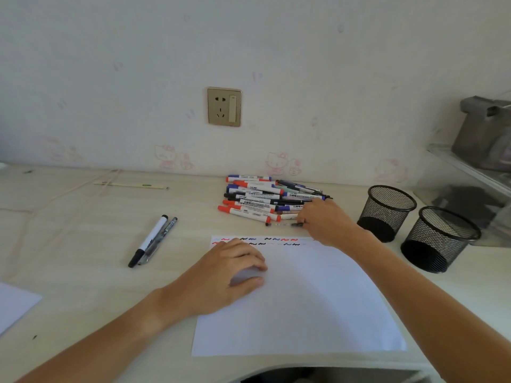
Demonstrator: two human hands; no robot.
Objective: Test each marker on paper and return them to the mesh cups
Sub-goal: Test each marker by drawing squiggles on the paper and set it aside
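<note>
right hand (326, 221): reaching out to the near edge of the marker heap; fingers curled down onto a thin pen (284, 224) lying just in front of the heap; looks like a pinch on its right end, though the fingertips are hidden so can't swear to it

left hand (226, 272): resting palm down on the upper left part of the paper, fingers loosely bent, nothing in it; basically pinning the sheet

paper (304, 299): white sheet on the desk right in front; two rows of little squiggles along the far edge, red, black and blue

marker heap (262, 199): messy pile just behind the paper, up near the wall; mostly white barrels with red, blue or black caps, all lying roughly sideways

mesh cups (387, 211): two black wire ones on the right of the desk, side by side, the nearer one (439, 239) a bit further right; can't see any markers in them from this angle

two loose pens (153, 240): left of the paper, lying together at a slant, well apart from the heap

wall socket (224, 107): on the wall above the heap

desk (83, 217): light wood
</note>
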